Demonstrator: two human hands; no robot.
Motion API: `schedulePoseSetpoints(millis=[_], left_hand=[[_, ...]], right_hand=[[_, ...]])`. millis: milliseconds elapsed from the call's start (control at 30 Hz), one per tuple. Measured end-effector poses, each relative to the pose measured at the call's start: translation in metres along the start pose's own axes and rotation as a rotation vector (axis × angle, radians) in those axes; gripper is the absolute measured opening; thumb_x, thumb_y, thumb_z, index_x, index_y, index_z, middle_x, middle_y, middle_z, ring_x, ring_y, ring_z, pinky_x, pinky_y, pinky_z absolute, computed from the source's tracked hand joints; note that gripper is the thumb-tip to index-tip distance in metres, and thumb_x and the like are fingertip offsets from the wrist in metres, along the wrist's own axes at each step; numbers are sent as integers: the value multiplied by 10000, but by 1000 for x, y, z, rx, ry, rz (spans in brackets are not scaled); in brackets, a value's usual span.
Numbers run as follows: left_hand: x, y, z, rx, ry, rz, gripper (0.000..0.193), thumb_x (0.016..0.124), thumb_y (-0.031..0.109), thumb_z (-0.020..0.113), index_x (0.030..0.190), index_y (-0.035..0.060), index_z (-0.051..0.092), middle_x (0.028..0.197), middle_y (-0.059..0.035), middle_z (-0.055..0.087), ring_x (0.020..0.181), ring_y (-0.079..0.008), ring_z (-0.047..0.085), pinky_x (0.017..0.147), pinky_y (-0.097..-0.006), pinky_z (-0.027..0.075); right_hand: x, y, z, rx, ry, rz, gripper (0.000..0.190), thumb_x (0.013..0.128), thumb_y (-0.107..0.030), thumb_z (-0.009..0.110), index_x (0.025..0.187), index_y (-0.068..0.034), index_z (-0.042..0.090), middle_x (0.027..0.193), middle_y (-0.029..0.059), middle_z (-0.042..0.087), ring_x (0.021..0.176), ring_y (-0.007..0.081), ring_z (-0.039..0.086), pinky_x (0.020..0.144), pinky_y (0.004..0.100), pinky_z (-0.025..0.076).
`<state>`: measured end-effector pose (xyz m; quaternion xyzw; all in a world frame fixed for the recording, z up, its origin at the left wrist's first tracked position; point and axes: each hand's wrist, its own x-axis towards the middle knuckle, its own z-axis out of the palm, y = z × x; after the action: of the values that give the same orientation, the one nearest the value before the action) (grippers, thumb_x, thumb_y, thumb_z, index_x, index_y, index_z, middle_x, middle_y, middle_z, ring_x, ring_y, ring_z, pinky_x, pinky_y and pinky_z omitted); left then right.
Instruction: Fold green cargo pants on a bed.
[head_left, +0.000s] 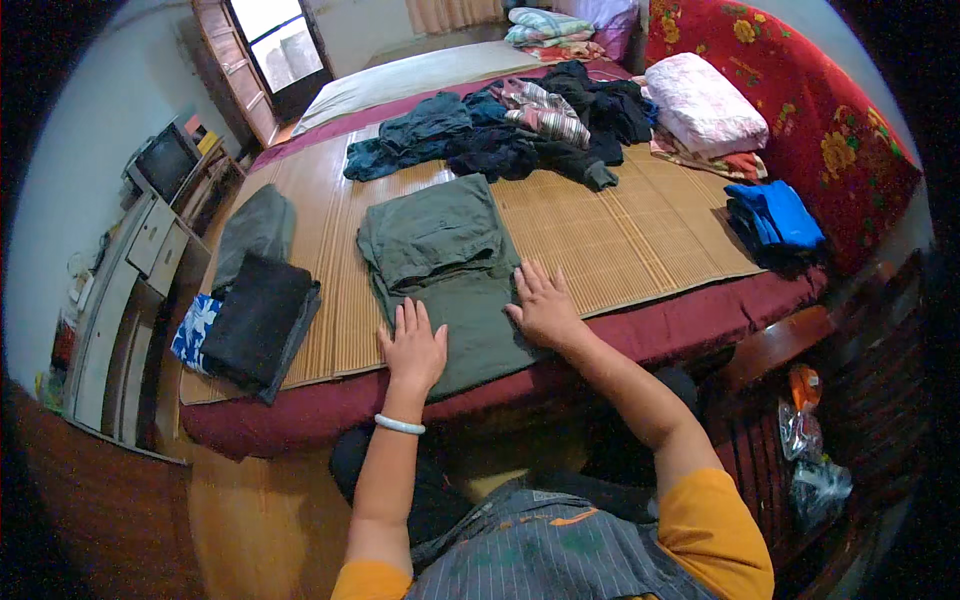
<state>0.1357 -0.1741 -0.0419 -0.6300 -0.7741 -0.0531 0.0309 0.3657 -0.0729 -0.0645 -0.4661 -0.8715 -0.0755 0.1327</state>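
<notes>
An olive-green garment (442, 240), perhaps trousers, lies partly folded on the bamboo mat (600, 232), its near end resting over the bed's front edge. My left hand (412, 341) presses flat on the garment's left side, fingers spread and pointing away from me. On the opposite edge, my right hand (544, 306) also rests palm down with its fingers apart. Neither hand grasps the cloth. The garment's far part is doubled over, leaving an open fold across its middle.
Folded dark clothes (259, 322) lie left, beside a blue patterned cloth (196, 330). A heap of loose clothes (495, 131) spreads behind. Folded blue clothing (776, 217) sits right, near a pink-white quilt (705, 105). A slatted wooden seat (750, 465) holds plastic-wrapped items (817, 487).
</notes>
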Motion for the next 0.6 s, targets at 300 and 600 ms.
schedulePoseSetpoints(millis=[300, 600], left_hand=[[-3, 23, 0, -21, -19, 202, 579, 1013, 338, 423, 1510, 56, 333, 1599, -129, 276, 1485, -290, 239, 1170, -582, 197], [15, -12, 17, 3, 69, 60, 575, 1011, 353, 415, 1504, 63, 357, 1591, -129, 300, 1465, -294, 287, 1151, -599, 211]], right_hand=[[2, -52, 1, 390, -75, -320, 630, 980, -412, 464, 1449, 6, 411, 1530, 196, 373, 1447, 324, 309, 1179, 525, 208], [17, -9, 5, 333, -62, 37, 683, 992, -467, 410, 1473, 17, 376, 1574, 207, 289, 1476, 329, 248, 1193, 540, 130]])
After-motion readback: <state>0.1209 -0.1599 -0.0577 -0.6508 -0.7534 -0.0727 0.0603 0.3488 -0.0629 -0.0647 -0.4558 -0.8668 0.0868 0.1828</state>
